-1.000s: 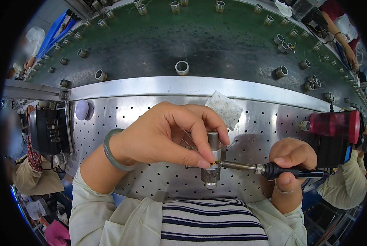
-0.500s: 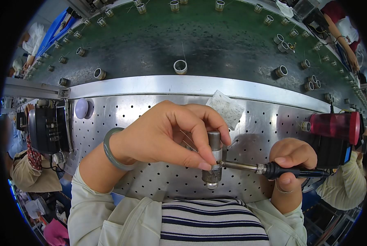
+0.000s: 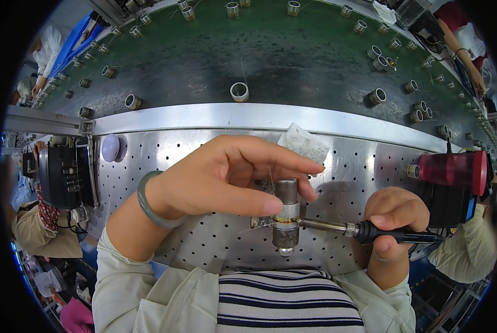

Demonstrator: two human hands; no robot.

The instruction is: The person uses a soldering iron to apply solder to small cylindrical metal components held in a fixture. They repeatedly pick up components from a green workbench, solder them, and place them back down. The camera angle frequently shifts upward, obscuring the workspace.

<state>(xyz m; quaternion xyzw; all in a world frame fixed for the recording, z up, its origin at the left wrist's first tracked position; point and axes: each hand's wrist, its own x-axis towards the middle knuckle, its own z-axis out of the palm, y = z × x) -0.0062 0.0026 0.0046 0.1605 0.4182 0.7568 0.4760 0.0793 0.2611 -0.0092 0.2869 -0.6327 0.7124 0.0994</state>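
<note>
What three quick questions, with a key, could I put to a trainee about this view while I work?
1. Which hand holds the iron?
2. True or false: on the left hand, thumb and index fingertips are pinched together.
3. The iron's tip is nearest to which? A) purple knob, B) metal post, C) white sheet.

Key:
1. The right hand.
2. False: on the left hand they are spread apart.
3. B, the metal post.
</note>
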